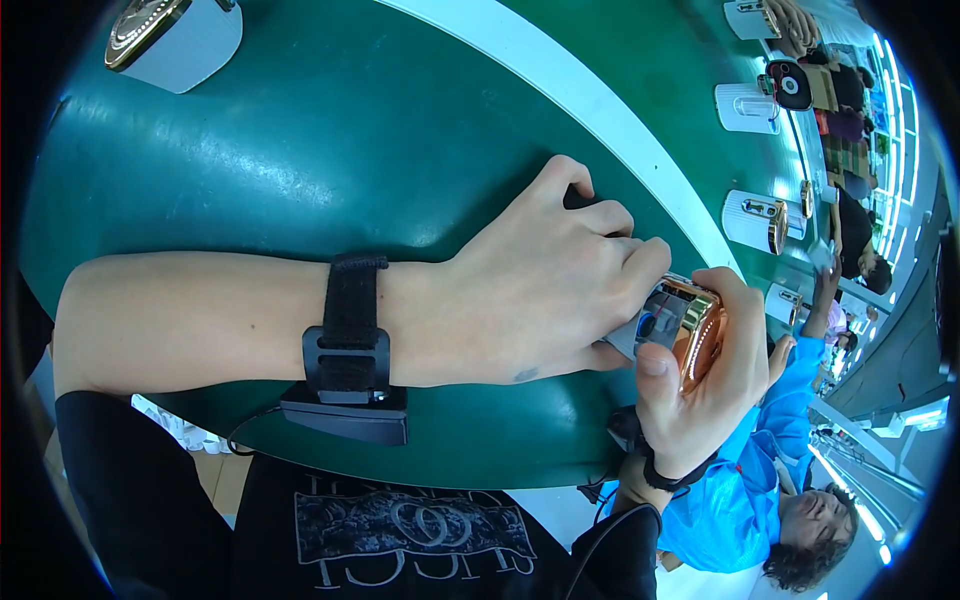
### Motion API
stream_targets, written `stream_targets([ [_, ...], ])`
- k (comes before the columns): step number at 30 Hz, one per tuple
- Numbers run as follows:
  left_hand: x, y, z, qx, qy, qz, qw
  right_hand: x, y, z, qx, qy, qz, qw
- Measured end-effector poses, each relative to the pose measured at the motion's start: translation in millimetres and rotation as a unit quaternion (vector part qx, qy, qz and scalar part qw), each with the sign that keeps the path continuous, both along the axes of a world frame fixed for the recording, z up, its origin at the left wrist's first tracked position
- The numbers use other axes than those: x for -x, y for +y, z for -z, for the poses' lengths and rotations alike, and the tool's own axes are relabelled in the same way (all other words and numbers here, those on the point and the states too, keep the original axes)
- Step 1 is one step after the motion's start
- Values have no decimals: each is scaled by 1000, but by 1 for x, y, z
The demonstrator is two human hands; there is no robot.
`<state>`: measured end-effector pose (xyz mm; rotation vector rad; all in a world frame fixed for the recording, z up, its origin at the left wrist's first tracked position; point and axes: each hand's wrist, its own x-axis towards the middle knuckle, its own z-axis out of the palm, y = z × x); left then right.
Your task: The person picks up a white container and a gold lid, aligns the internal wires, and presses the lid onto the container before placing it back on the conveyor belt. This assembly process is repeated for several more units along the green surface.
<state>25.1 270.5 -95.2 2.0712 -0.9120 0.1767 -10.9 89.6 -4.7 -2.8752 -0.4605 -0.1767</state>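
Note:
My left hand (545,275) reaches across the green table with its fingers curled. Its thumb side and fingertips press against the grey side of a small device (700,335) that has a clear section and a shiny rose-gold top. From the right, my right hand (725,385) wraps round the same device, thumb on the near side and fingers over the gold end. The device lies tilted between both hands; much of its body is hidden behind the left fingers. I cannot tell its exact kind.
A similar white unit with a gold top (185,50) stands at the far left of the green table (300,180). A white curved strip (600,90) crosses it. More white units (755,220) stand at right, near a person in blue (715,510). My left wrist carries a strapped black box (345,418).

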Motion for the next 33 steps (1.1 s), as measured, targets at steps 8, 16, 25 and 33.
stream_targets([
  [8, 3, -3, 3, 6, 0, 2, 1000, -2, 4, 10, -51, -29, -4, 998],
  [16, -1, 2, 2, -4, 10, 28, 1000, 1, -6, 18, -177, -37, 39, 983],
  [25, 0, 1, 3, -2, 8, 23, 1000, 1, 0, 22, -186, -43, 30, 981],
  [33, 0, 0, 11, 12, 16, 18, 1000, -3, 2, 24, -65, -8, -43, 997],
])
